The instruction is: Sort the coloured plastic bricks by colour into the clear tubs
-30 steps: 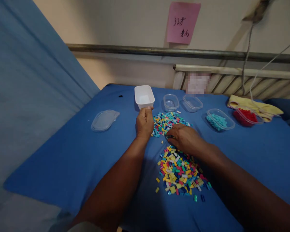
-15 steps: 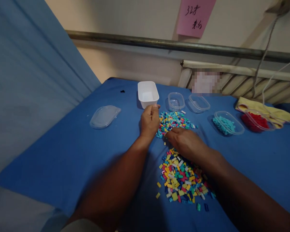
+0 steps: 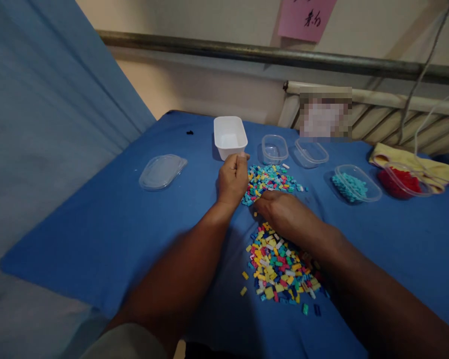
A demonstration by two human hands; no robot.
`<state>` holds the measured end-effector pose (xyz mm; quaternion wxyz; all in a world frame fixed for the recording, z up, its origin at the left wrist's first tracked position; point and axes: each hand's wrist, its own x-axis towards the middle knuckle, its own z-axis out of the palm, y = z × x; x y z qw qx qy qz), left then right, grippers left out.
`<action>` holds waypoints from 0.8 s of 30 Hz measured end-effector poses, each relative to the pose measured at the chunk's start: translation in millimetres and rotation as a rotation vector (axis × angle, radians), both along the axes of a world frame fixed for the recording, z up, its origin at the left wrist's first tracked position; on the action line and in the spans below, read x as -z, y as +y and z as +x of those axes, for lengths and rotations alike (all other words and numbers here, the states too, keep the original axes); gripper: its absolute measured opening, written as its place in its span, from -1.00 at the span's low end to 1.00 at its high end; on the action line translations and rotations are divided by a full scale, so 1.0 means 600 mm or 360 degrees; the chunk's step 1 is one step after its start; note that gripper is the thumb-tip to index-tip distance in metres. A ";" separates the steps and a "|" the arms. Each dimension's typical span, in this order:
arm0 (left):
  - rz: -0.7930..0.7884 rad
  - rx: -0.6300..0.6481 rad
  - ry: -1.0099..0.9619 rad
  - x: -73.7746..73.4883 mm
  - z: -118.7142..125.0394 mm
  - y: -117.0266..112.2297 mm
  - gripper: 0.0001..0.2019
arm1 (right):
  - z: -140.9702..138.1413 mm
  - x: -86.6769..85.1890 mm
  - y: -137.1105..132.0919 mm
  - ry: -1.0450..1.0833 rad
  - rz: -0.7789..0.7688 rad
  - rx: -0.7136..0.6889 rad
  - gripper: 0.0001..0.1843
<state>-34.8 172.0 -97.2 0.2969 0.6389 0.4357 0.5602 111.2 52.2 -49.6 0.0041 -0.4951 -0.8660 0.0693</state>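
Note:
My left hand (image 3: 233, 180) is closed, thumb on top, just in front of the white plastic box (image 3: 230, 153). Whatever its curled fingers hold is hidden. Beside it on the right is the far pile of small toy building bricks (image 3: 271, 177), mostly light blue with some yellow and pink. At the near edge of that pile is my right hand (image 3: 279, 209), fingers bent down and pressed together; their tips and anything between them cannot be made out. The larger near pile of mixed bricks (image 3: 280, 267) lies below my right wrist, partly covered by the forearm.
Two clear tubs, one left (image 3: 274, 149) and one right (image 3: 311, 152), stand behind the far pile. Further right are a tub of turquoise bricks (image 3: 353, 185) and a tub of red pieces (image 3: 400, 182), near a yellow cloth (image 3: 419, 159). A clear lid (image 3: 161, 172) lies left.
The view has tilted down slightly, so everything sits higher in the picture. Both hands keep nearly the same places and closed shapes.

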 end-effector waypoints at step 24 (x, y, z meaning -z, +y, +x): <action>-0.0077 -0.0004 -0.0051 -0.004 -0.008 0.012 -0.55 | 0.365 0.030 -0.065 0.0510 0.0953 0.1154 -0.70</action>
